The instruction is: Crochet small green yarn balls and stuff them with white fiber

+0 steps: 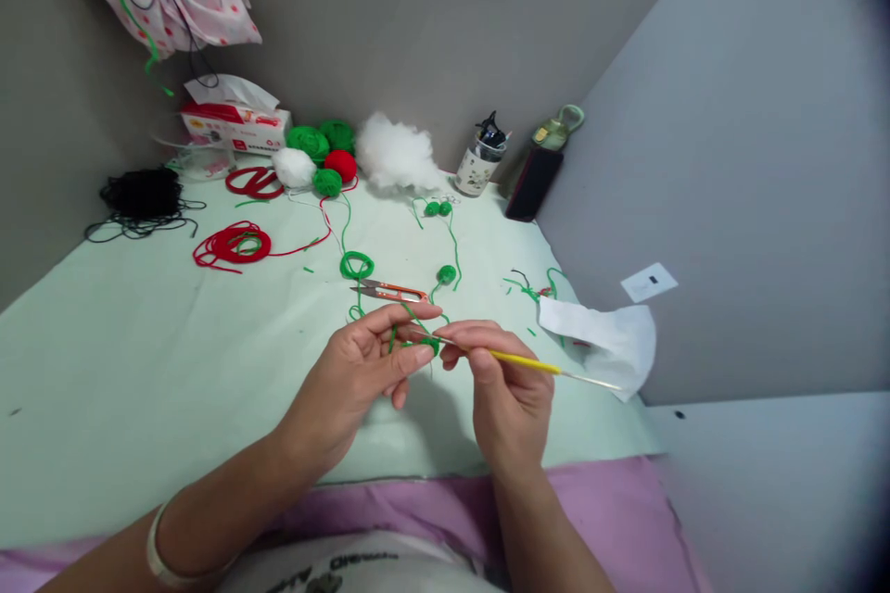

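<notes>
Between thumb and fingers, my left hand (358,371) pinches a small green crochet piece (431,346), with green yarn running over the raised index finger. A yellow-handled crochet hook (521,360) is gripped in my right hand (511,389), its tip meeting the green piece. Exactly how the tip sits in the stitches is too small to tell. Just beyond my hands lie orange-handled thread snips (393,291) and a loose coil of green yarn (357,265). A small finished-looking green ball (446,275) rests to their right, and a pair of green balls (438,208) farther back.
Along the back stand a tissue box (236,125), yarn balls (310,144), white stuffing (396,153), a pen cup (479,162) and a bottle (539,167). Red yarn (236,244) and black yarn (143,195) lie left. White paper (604,338) and green scraps (532,289) are at right.
</notes>
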The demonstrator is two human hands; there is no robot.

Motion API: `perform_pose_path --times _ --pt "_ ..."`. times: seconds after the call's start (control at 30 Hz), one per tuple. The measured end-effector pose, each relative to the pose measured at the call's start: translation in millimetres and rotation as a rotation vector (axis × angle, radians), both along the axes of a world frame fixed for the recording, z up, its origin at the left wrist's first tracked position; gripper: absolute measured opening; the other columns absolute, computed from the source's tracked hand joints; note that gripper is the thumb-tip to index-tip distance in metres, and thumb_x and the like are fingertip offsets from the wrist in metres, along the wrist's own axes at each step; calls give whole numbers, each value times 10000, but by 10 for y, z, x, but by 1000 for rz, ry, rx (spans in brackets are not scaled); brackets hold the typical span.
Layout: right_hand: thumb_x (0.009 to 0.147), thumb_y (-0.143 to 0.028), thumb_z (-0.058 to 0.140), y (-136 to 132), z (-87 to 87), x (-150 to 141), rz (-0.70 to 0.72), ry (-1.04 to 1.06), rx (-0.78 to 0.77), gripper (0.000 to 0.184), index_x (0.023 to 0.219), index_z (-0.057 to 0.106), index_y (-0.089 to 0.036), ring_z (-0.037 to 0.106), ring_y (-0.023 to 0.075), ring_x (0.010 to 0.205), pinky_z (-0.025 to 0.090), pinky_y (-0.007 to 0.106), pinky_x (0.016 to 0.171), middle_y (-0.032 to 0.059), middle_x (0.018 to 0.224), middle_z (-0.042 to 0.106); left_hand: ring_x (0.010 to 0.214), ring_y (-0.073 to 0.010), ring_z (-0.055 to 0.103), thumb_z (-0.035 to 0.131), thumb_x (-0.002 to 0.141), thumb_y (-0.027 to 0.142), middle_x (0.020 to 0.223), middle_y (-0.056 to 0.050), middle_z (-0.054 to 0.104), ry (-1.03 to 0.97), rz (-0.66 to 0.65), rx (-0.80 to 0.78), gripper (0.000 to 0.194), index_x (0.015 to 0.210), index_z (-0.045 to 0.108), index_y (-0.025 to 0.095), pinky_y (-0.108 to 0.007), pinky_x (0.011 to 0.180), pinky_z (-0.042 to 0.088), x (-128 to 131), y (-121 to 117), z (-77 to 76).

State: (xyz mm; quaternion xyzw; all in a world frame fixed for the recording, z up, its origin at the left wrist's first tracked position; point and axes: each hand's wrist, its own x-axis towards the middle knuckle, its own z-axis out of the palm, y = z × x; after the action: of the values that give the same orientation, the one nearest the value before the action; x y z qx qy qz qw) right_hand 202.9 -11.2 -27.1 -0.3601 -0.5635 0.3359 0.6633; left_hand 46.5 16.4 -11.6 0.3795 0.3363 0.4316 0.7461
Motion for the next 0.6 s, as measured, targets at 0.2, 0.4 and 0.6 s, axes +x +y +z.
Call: perform_pose_path --times 0.2,0.4,0.6 --pt "1010 -239 609 -26 -13 18 36 81 -84 174 1030 781 -251 679 136 770 566 295 708 39 1006 778 567 -29 482 841 807 302 893 20 619 39 44 13 302 1104 790 270 -142 475 417 -20 -4 -10" --pt "1035 -291 569 -22 -12 11 81 218 -126 184 1010 747 -252 724 128 741 598 277 699 29 990 797 539 -19 473 832 820 309 881 30 608 74 27 43 309 1125 785 292 -155 482 417 -50 -17 -16" --pt "1054 -282 526 -51 -6 56 84 142 -109 201 1020 721 -245 737 133 774 609 286 723 30 994 792 542 -27 494 818 830 303 863 37 605 120 42 76 282 1108 777 289 -165 490 418 -64 -18 -16"
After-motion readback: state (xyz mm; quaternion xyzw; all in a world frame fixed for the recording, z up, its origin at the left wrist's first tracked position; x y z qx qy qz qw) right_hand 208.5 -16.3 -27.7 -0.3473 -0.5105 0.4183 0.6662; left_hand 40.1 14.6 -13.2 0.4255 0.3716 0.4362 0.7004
